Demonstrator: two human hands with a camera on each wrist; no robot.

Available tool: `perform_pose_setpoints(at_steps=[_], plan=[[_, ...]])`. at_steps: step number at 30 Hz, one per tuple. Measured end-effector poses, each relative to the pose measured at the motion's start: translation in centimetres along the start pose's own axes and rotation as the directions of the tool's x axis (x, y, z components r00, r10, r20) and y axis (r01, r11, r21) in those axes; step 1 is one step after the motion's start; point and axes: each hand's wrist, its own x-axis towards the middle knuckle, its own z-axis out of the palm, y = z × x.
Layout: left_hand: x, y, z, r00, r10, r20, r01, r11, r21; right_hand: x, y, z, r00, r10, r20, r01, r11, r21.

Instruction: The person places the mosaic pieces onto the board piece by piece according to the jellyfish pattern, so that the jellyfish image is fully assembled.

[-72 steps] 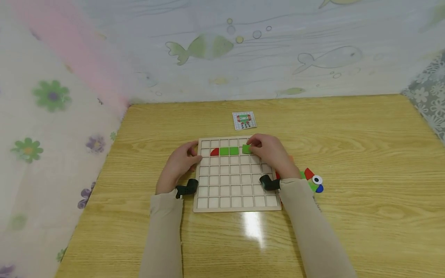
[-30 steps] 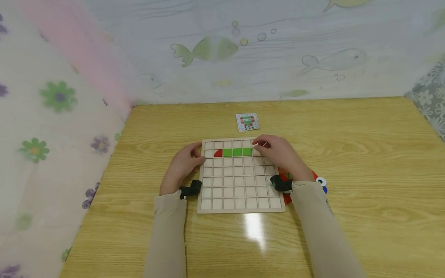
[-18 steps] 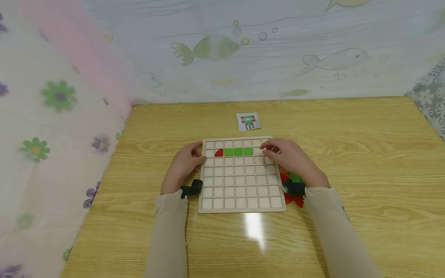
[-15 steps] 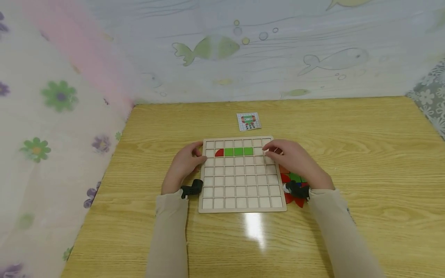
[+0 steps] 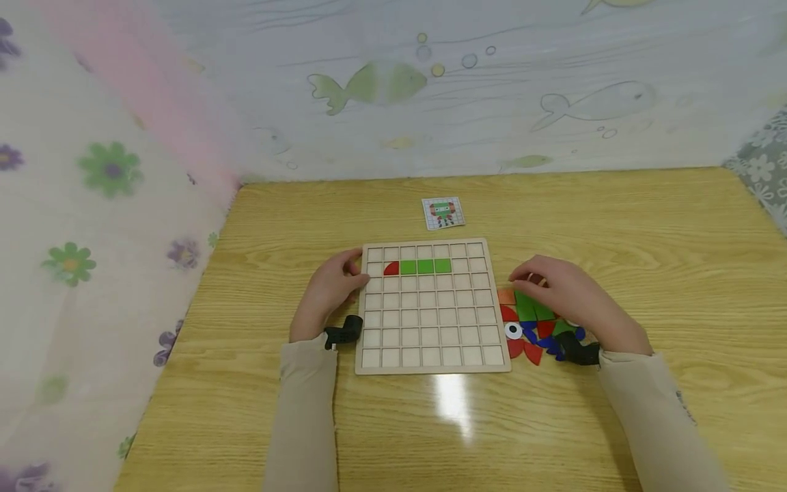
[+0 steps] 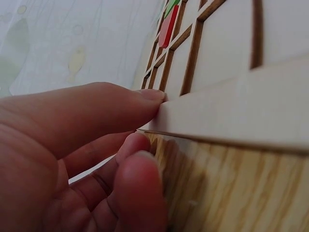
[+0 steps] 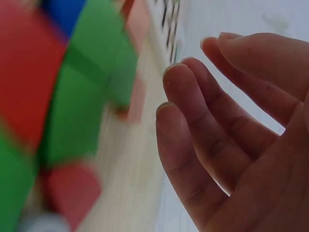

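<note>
- Board (image 5: 433,370), between my hands: stiff, probably light; best held by its rim. Nearly square, no clear long axis.
- My left hand (image 5: 328,287), fingers loosely bent, rests its thumb on the board's left rim.
- My right hand (image 5: 565,290), relaxed, holds nothing, near the loose tiles (image 5: 525,305) right of the board.
- Tiles look thin, likely slick; pinch opposite edges. The board's green row (image 5: 425,266) runs left to right.
</note>
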Motion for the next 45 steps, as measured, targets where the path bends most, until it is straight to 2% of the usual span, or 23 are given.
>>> perform_pose_setpoints(at_steps=[9,18,27,35,45], plan=[[0.1,0.1,0.2,1.000,-0.009,0.002,0.009,1.000,-0.007,-2.8,2.6,-1.2,0.998,0.036,0.046,-0.035,0.999,-0.018],[0.0,0.1,0.2,1.000,-0.010,0.002,0.010,1.000,-0.010,-3.7,4.7,-1.8,0.992,0.047,0.119,-0.045,0.999,-0.017],[0.0,0.1,0.1,1.000,-0.020,-0.002,0.020,1.000,-0.018,-3.4,4.6,-1.6,0.990,0.049,0.129,-0.042,0.997,-0.063],[-0.1,0.0,0.1,1.000,-0.011,-0.002,0.011,0.998,-0.070,-2.6,3.9,-1.3,0.984,0.137,0.113,-0.126,0.987,-0.096],[-0.3,0.2,0.1,1.000,-0.021,0.005,0.021,0.995,-0.097,-2.3,4.2,-1.3,0.982,0.171,0.079,-0.164,0.982,-0.091]])
